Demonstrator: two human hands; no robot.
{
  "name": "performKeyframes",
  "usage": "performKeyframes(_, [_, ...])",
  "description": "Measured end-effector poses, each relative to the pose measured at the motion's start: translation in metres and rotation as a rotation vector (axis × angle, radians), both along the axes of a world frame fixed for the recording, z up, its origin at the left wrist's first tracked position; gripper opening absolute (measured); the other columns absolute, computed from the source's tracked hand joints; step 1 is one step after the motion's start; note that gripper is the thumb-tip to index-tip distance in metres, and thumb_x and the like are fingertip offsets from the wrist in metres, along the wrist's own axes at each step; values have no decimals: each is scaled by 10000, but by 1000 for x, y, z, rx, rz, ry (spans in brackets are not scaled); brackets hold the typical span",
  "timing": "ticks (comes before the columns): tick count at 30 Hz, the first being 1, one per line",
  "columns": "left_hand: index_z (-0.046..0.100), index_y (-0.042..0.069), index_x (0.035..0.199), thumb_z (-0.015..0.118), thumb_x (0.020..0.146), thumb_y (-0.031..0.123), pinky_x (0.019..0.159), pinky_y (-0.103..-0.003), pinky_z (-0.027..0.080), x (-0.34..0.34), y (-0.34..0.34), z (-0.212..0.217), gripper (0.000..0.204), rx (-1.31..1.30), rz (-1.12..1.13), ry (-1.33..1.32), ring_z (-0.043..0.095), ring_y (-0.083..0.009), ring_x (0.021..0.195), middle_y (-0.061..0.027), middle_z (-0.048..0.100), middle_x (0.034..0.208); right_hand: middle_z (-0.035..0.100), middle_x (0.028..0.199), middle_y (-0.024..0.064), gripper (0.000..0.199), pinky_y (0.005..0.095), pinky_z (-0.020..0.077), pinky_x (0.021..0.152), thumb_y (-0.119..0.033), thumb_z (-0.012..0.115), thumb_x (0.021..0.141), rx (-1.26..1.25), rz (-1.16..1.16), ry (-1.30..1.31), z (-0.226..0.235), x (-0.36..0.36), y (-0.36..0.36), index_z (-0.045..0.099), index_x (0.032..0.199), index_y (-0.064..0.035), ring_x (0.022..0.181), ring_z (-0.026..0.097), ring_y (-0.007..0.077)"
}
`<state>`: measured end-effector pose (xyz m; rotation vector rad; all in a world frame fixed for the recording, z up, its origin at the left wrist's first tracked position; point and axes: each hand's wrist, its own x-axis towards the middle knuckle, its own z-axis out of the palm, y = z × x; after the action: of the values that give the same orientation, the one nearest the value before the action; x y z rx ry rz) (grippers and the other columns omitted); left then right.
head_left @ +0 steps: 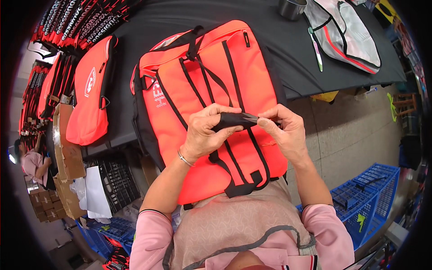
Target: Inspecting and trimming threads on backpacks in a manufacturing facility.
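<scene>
A large bright orange-red bag (202, 90) with black straps and side panels lies over the table's front edge and against my apron. Above its middle, both hands hold a folded black fabric piece (236, 119), perhaps a handle wrap, with a grey inner face showing. My left hand (204, 130) pinches its left end between thumb and fingers. At the other end, my right hand (286, 131) is closed with thumb and fingertips on the edge. Black webbing straps (216, 81) run along the bag beneath my hands, and one loose strap trails across it.
Black cloth covers the table (306, 76). A smaller orange bag (92, 90) lies left, near stacked black-and-orange bags (81, 20). At the back right are a metal cup (292, 8), a toothbrush (316, 49) and a grey mesh bag (346, 36). Blue crates (364, 202) stand low right; another person (35, 164) is far left.
</scene>
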<state>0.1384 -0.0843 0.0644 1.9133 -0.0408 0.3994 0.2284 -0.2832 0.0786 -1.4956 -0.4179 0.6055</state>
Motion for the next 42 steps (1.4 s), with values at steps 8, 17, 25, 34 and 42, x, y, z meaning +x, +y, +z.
performKeyframes(8, [765, 26, 927, 817, 722, 29, 700, -268, 548, -19, -3, 4, 212, 111, 50, 5, 695, -169, 816, -101, 722, 1009, 612, 764, -14, 143, 210, 447, 636, -123, 694, 923, -46, 21, -153, -7, 4, -4, 647, 901, 9, 689, 529, 36])
performKeyframes(17, [725, 0, 871, 416, 1051, 296, 1149, -471, 252, -125, -30, -3, 465, 246, 378, 250, 387, -341, 1370, -143, 620, 1278, 548, 871, -47, 327, 162, 411, 693, -76, 783, 842, 92, -184, -71, -13, -2, 6, 611, 1113, -14, 763, 490, 27])
performKeyframes(25, [639, -48, 1124, 698, 920, 302, 517, -232, 492, -151, -41, 35, 410, -707, 129, 1027, 633, -113, 598, -91, 675, 858, 680, 805, 72, 195, 303, 499, 601, 84, 706, 740, 123, 478, -500, 3, -49, 37, 696, 910, -11, 723, 666, 156])
performKeyframes(34, [619, -16, 1156, 546, 1021, 251, 657, -253, 602, -142, -32, -8, 307, -762, 434, 476, 704, -153, 775, -95, 687, 1013, 679, 731, 119, 181, 410, 492, 571, -179, 729, 750, -601, 955, -834, 27, -46, -8, 724, 871, -44, 664, 657, 334])
performKeyframes(42, [607, -11, 1199, 512, 1036, 258, 690, -267, 605, -132, -40, -9, 329, -883, 319, 411, 703, -158, 832, -85, 694, 1006, 702, 705, 118, 318, 326, 515, 572, -119, 735, 809, -518, 590, -171, 59, -37, -60, 715, 1112, -25, 556, 640, 191])
